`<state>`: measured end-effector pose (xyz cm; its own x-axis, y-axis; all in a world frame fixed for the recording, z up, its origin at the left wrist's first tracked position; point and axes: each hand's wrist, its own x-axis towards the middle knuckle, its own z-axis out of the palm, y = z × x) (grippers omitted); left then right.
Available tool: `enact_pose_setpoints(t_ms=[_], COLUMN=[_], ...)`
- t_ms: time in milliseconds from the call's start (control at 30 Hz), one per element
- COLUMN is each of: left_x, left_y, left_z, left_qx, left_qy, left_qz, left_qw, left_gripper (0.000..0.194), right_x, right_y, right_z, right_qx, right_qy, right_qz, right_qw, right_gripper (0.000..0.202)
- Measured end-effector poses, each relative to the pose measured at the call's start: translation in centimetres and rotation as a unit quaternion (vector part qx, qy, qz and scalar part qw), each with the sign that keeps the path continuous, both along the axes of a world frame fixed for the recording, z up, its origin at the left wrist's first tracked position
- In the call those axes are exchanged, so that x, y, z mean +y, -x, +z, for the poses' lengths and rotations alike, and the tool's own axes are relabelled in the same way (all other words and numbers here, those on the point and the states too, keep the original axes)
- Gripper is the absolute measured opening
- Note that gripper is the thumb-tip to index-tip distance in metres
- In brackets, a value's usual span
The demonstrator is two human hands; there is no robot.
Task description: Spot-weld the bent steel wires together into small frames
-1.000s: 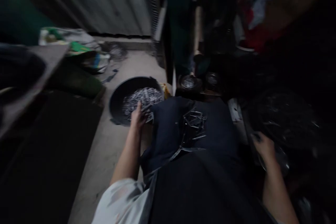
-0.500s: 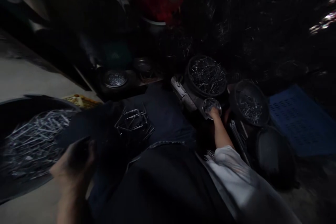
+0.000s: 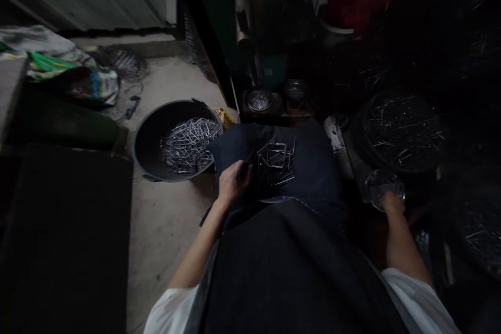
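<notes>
My left hand (image 3: 233, 183) is closed beside the pile on my lap, its fingers curled around something dark that I cannot make out. To the right of it, several bent metal rods (image 3: 277, 156), squared U shapes among them, lie on the dark blue cloth (image 3: 319, 167) over my knees. My right hand (image 3: 392, 202) reaches out to the right into a small clear round dish (image 3: 373, 183). Its fingertips are lost in the dish and in the dimness, so their grip does not show.
Left of my knees a black tub (image 3: 146, 138) holds a heap of metal rods (image 3: 190, 143). A dark round basin (image 3: 366, 125) of metal pieces stands behind the clear dish. Farther back is a small dish of shiny bits (image 3: 260, 100). A dark flat board (image 3: 70, 240) lies at left.
The view has swung to the left, bringing the whole black tub into sight. My left hand has come closer to the bent rods. My right hand stays at the clear dish.
</notes>
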<state>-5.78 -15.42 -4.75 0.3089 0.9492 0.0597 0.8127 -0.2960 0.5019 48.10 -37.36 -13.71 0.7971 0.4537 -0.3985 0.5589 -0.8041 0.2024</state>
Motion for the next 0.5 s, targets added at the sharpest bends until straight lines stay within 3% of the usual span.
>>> enact_pose_setpoints(t_ms=[133, 267, 367, 500], left_x=[-0.4, 1.7, 3.4, 4.7], left_y=[-1.6, -4.0, -6.0, -7.2], left_z=[1.1, 2.1, 2.0, 1.3], left_qx=[0.095, 0.203, 0.265, 0.298], left_qy=[0.031, 0.076, 0.096, 0.129], left_qz=[-0.032, -0.072, -0.106, -0.096], left_qw=[0.995, 0.974, 0.954, 0.941], left_gripper=[0.027, 0.027, 0.028, 0.030], right_x=[-1.3, -1.7, -1.8, -2.2], right_y=[-1.3, -2.1, -2.2, -1.8], right_z=[-0.1, -0.4, -0.8, -1.6], right_qx=[0.010, 0.009, -0.004, -0.028], right_qy=[0.024, 0.000, -0.048, -0.128], right_qz=[-0.051, -0.074, -0.092, -0.128], right_qw=[0.998, 0.997, 0.995, 0.983], right_gripper=[0.033, 0.038, 0.041, 0.037])
